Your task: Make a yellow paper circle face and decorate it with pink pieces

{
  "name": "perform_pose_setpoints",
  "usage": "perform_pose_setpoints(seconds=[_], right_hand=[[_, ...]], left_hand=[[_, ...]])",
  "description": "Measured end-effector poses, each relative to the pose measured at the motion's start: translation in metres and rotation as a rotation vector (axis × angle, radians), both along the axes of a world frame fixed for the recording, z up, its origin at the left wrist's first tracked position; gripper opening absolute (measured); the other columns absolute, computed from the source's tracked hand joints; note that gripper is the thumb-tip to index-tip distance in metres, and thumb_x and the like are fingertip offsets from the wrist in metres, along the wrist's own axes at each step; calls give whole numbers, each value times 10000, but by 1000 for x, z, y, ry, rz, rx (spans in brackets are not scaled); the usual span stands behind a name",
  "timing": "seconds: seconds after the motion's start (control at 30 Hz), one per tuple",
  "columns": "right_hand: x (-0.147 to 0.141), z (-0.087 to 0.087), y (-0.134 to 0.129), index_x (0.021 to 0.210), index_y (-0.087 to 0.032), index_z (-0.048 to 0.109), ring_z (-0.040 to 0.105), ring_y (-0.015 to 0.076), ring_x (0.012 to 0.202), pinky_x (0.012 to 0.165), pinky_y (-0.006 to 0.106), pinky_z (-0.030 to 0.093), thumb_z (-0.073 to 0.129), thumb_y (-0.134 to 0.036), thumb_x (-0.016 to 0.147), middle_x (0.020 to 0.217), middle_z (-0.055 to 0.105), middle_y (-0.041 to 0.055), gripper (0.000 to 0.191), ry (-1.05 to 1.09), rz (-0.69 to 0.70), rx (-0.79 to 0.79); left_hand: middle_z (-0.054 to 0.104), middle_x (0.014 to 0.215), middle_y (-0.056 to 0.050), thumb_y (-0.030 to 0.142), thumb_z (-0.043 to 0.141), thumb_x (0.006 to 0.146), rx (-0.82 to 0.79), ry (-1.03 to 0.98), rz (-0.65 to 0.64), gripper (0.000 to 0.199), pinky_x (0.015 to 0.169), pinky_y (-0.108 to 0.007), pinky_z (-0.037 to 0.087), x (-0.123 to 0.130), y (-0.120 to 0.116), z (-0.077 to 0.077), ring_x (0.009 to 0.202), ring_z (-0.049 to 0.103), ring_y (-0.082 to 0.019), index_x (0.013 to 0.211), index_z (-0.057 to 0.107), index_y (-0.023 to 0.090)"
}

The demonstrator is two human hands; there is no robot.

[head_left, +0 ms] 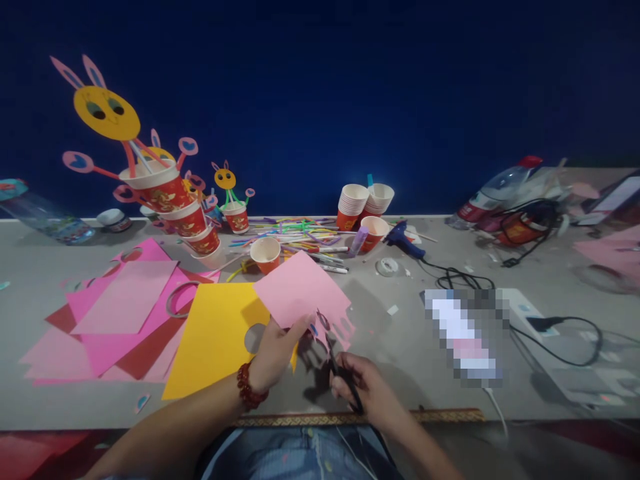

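Note:
My left hand (274, 357), with a red bead bracelet at the wrist, grips a sheet of pink paper (303, 287) by its lower edge. The sheet's lower right edge is cut into ragged strips, and small drawn marks show near my thumb. My right hand (363, 383) is closed round the black handles of a pair of scissors (345, 377). Their blades point up and away from me and meet the paper's lower edge. Under my left hand lies a yellow sheet (213, 333) with a round hole cut in it.
Pink and red sheets (120, 300) lie at left beside a tape roll (183, 299). Paper-cup figures (155, 180) stand behind them. At the back are pipe cleaners and markers (300, 233), stacked cups (353, 200) and a blue glue gun (405, 240). A blurred phone (465, 337) and cables are right.

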State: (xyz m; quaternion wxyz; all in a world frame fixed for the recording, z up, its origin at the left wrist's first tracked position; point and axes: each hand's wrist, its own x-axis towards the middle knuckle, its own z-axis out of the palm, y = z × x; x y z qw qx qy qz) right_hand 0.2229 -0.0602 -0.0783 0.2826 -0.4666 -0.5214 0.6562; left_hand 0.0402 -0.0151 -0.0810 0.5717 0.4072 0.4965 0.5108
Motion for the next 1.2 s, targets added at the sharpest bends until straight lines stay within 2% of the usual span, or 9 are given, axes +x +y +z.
perform_pose_setpoints(seconds=[0.17,0.33,0.5,0.63,0.73,0.83,1.0,1.1,1.2], right_hand=[[34,8,-2,691,-218,389,390,116,594,542,227,309,681,-579,762,643,440,-42,470,-92,133,1],[68,18,0,647,-211,367,300,109,592,523,229,239,682,-562,748,627,342,-62,482,-252,256,66],[88,24,5,626,-207,410,332,119,577,507,228,240,665,-441,771,599,375,-55,375,-529,214,176],[94,30,10,621,-207,437,379,131,582,521,232,261,665,-420,766,592,416,-47,344,-661,157,220],[92,30,8,636,-211,426,370,132,587,532,234,274,656,-422,771,602,403,-50,340,-614,104,220],[80,25,2,677,-217,413,364,132,611,548,231,295,653,-416,770,645,395,-49,326,-432,49,203],[49,9,-18,695,-220,378,363,131,624,569,242,320,644,-565,771,676,433,-32,442,-117,95,121],[36,3,-29,669,-220,358,335,124,618,566,238,312,645,-580,768,661,389,-43,470,-144,92,87],[28,1,-32,648,-220,341,296,113,602,547,228,287,647,-547,784,636,331,-60,468,-205,62,70]], left_hand=[[753,947,-51,434,730,796,-3,-79,34,274,728,-277,566,0,4,-4,838,694,-206,943,720,204],[758,909,-60,457,693,816,-4,-19,-6,295,698,-286,573,-2,7,-1,797,698,-208,922,716,182],[757,952,-56,400,618,880,146,211,-196,249,813,-308,568,-7,11,8,875,701,-212,956,716,184],[753,832,-60,404,568,907,181,240,-333,272,687,-299,589,-8,13,11,717,702,-201,923,723,182],[755,903,-70,386,599,889,196,270,-326,255,703,-294,592,-7,13,12,766,707,-207,986,718,183],[755,878,-69,407,622,869,157,223,-303,279,661,-297,600,-6,14,13,720,707,-204,985,714,170],[741,750,-77,470,639,857,36,42,-246,350,614,-316,595,-4,15,16,635,701,-208,916,718,133],[723,695,-63,493,673,826,-32,22,-128,362,611,-291,579,-3,15,15,618,688,-192,819,714,133],[749,793,-65,462,749,759,-27,-31,23,315,753,-283,574,-2,15,13,784,705,-202,757,709,150]])
